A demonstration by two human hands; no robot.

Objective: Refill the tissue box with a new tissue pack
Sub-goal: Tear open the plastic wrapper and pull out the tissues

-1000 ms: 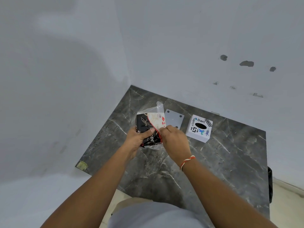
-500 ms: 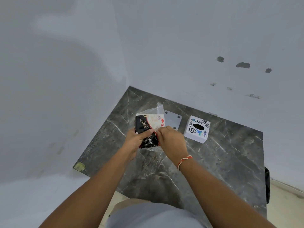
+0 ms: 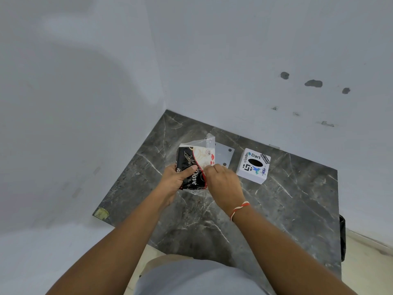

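**Spotter:** While your left hand (image 3: 177,178) clamps the tissue pack (image 3: 194,167) with the thumb flat across its black face, your right hand (image 3: 223,184) pinches its right edge, fingertips closed on the clear wrapper (image 3: 207,143) or the pack's red-trimmed seam; I cannot tell which.

**Operator:** So where does the pack sit from that grip?

**Spotter:** Between your two hands, lifted off or barely resting on the marble table (image 3: 297,209), I can't say which. Its long axis runs roughly from your 6 toward your 12, tilted a little left at the far end. The loose wrapper flares out at the far end, toward 12.

**Operator:** And the box?

**Spotter:** Your tissue box (image 3: 254,166) stands at about 3 o'clock from the pack, near but not touching, oval slot facing up. The grey plate (image 3: 224,156) with dark holes lies flat between pack and box, at about 1 o'clock from your right fingertips; I'd judge it's the box's bottom panel, though that isn't certain.

**Operator:** Which hand is nearer the box?

**Spotter:** Your right, clearly. Its wrist with the red-and-white thread band (image 3: 239,209) angles in from 5 o'clock, knuckles up, hand arched over the pack's edge. Your left forearm comes in from 7, palm cupping the near left corner. I'd guess unwrapping isn't finished.
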